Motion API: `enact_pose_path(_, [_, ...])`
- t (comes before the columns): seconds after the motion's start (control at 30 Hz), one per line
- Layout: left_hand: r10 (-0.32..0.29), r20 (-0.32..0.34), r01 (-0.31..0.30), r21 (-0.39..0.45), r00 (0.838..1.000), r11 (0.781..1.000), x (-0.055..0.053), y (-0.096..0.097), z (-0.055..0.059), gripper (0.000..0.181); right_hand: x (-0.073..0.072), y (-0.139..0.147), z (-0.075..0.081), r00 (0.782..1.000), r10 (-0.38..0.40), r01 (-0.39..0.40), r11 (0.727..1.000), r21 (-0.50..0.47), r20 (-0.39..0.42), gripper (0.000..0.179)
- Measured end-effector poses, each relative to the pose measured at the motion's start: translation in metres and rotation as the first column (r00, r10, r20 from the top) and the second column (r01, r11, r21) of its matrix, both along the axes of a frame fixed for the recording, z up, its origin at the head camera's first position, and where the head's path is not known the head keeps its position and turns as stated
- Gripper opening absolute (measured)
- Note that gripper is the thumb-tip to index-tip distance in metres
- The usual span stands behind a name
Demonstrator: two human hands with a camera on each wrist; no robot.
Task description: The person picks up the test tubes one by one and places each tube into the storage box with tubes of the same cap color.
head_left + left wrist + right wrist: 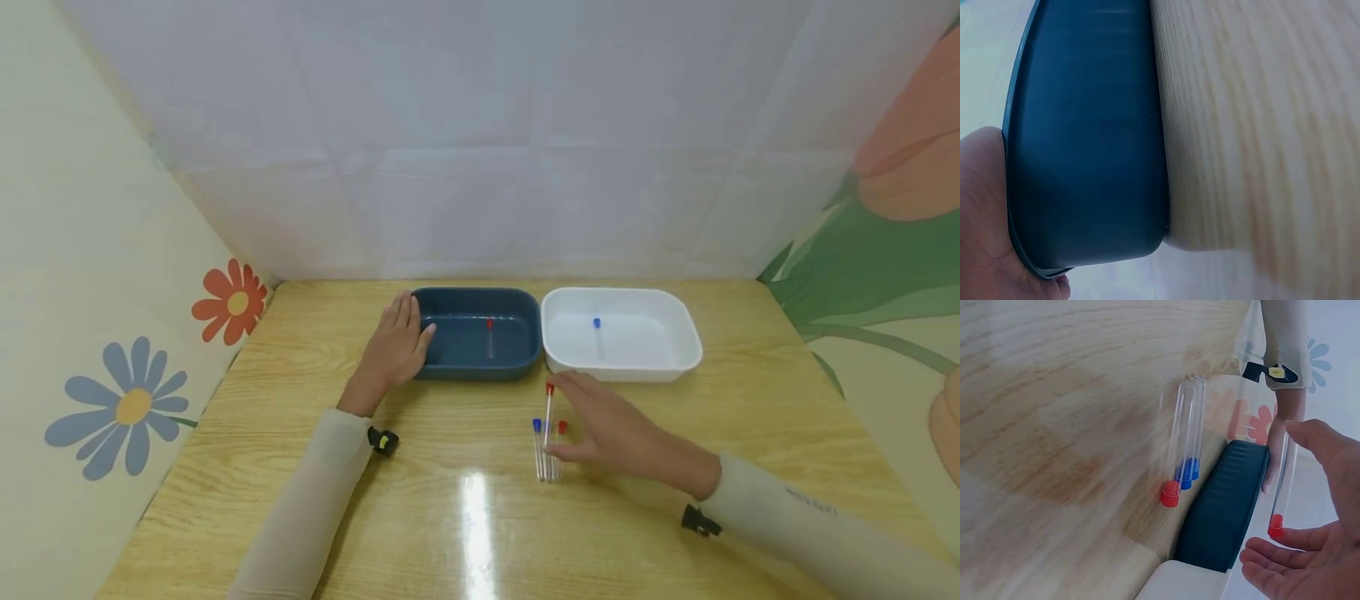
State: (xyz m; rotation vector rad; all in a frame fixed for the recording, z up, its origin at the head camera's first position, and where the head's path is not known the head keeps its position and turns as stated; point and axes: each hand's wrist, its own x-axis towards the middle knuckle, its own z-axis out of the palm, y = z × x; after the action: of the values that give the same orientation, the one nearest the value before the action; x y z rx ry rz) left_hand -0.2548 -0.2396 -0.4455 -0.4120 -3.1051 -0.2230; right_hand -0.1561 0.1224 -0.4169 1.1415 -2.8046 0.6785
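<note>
My right hand (611,421) holds a clear tube with a red cap (550,408) above the table, thumb at its plain end and a finger at the cap. In the right wrist view the held tube (1281,481) stands apart from the others. Below it, side by side on the table, lie a red-capped tube (1175,462) and two blue-capped tubes (1192,440). My left hand (393,342) rests on the left end of the dark blue bin (480,374), fingers straight along the rim and thumb over it.
A white bin (622,377) stands right against the dark blue one. Inside the dark bin lies a red-capped tube (491,337); inside the white bin lies a blue-capped tube (598,337). Behind both, a white sheet (450,208) hangs at the table's back edge.
</note>
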Motion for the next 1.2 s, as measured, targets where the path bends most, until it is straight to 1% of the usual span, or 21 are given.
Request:
enact_pose_path(0.1, [-0.001,0.000,0.001,-0.002,1.000,1.000,0.000,0.000,-0.001,0.070,-0.001,-0.002,0.002,1.000,-0.002,0.001,1.000,0.016,0.003,0.093])
enact_pose_path(0.2, [0.000,-0.003,0.000,0.000,1.000,1.000,0.000,0.000,0.000,0.070,-0.003,-0.003,0.005,1.000,-0.009,0.008,1.000,0.028,0.026,0.096])
enact_pose_path(0.33, [0.007,0.010,-0.007,0.000,1.000,1.000,0.003,0.002,-0.001,0.070,-0.006,-0.006,0.007,0.999,0.000,-0.002,0.999,0.033,0.048,0.096])
enact_pose_path(0.43, [0.001,0.010,-0.001,0.005,1.000,1.000,0.003,0.003,-0.002,0.071,-0.011,-0.008,0.009,0.999,0.014,-0.015,1.000,0.020,0.038,0.092])
enact_pose_path(0.53, [-0.015,-0.009,0.015,0.014,1.000,1.000,0.001,0.004,-0.001,0.072,-0.016,-0.010,0.012,0.999,0.028,-0.028,1.000,-0.005,0.024,0.088])
enact_pose_path(0.67, [-0.013,-0.031,0.012,-0.006,0.999,1.000,-0.001,0.003,-0.001,0.071,-0.021,-0.014,0.015,0.999,0.051,-0.051,0.998,-0.023,0.010,0.088])
enact_pose_path(0.77, [-0.009,-0.025,0.009,-0.018,1.000,1.000,-0.002,0.001,0.000,0.070,-0.026,-0.017,0.017,0.998,0.065,-0.065,0.997,-0.031,-0.006,0.090])
enact_pose_path(0.87, [-0.008,-0.012,0.008,-0.010,1.000,1.000,-0.002,0.001,0.001,0.070,-0.030,-0.019,0.019,0.998,0.067,-0.068,0.997,-0.041,-0.012,0.090])
enact_pose_path(1.03, [-0.004,-0.008,0.004,-0.018,1.000,1.000,-0.001,0.002,0.001,0.070,-0.034,-0.021,0.022,0.998,0.055,-0.053,0.997,-0.057,0.025,0.089])
enact_pose_path(1.2, [0.003,-0.001,-0.003,-0.018,1.000,1.000,-0.001,0.001,0.001,0.069,-0.038,-0.024,0.026,0.998,0.040,-0.038,0.999,-0.038,0.057,0.090])
